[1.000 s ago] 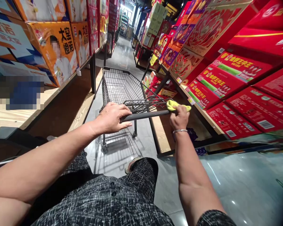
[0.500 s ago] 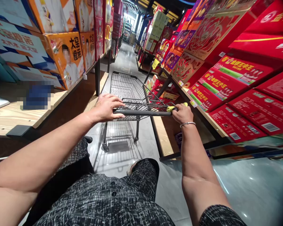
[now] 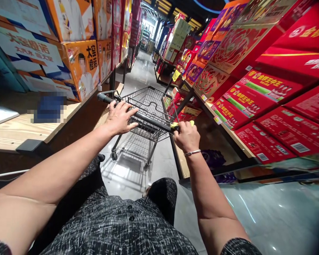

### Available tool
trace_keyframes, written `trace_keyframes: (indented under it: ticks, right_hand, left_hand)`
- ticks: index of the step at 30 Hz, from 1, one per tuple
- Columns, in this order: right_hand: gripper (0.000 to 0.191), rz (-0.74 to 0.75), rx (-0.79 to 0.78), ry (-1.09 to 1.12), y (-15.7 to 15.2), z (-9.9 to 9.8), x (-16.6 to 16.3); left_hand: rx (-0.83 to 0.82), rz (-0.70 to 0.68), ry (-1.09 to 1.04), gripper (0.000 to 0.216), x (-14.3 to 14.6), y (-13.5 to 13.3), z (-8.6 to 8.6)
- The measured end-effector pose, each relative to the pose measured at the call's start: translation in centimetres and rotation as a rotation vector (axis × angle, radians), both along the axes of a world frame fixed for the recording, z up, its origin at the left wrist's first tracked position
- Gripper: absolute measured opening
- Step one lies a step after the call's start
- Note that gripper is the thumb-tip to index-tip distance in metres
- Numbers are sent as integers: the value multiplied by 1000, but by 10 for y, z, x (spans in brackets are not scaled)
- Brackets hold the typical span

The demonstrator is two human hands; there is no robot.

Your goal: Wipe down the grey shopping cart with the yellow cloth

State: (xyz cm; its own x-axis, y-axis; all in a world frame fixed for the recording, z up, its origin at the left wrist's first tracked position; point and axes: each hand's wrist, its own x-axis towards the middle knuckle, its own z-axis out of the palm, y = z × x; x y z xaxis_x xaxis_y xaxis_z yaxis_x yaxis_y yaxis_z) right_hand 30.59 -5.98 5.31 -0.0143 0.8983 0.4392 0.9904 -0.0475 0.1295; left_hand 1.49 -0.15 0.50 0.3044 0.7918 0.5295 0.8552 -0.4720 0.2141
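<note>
A black wire shopping cart (image 3: 149,92) stands in front of me, its basket showing bare wire where I can see in. Its dark handle (image 3: 154,120) runs at a slant, with the left end farther from me. My left hand (image 3: 121,117) lies over the bar's middle-left part, fingers curled across it and thumb below. Near the right end, my right hand (image 3: 186,134) is wrapped round the handle in a fist. A yellow-green piece (image 3: 192,123) sticks out by its knuckles; what it is, I cannot make out.
Stacked orange and white cartons (image 3: 81,71) stand on a wooden shelf (image 3: 5,138) to the left. Red gift boxes (image 3: 266,106) fill the right shelf, whose black frame (image 3: 184,180) comes close to the cart. A shiny tiled aisle (image 3: 145,65) leads away between displays.
The cart's handle has swung from level to slanted, its left end now showing beyond my left hand. My right hand has moved left with the bar, and the cart's wheels have shifted slightly left.
</note>
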Motion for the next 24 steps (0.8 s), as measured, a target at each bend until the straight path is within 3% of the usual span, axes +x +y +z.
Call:
trace_keyframes:
  ticks: [7, 11, 16, 20, 24]
  right_hand:
    - [21, 236, 2, 39, -12, 0, -51]
    - [20, 398, -14, 101, -20, 3, -60]
    - [23, 564, 86, 290, -26, -7, -39]
    - [25, 557, 233, 467, -5, -29, -6]
    - [24, 493, 281, 653, 15, -48, 9]
  left_hand:
    - [-59, -178, 17, 62, 38, -6, 1]
    - [-115, -203, -26, 44, 35, -6, 2]
    - [-186, -242, -83, 37, 18, 3, 3]
    - [-204, -248, -135, 36, 16, 8, 1]
    - [-211, -227, -166, 34, 18, 9, 2]
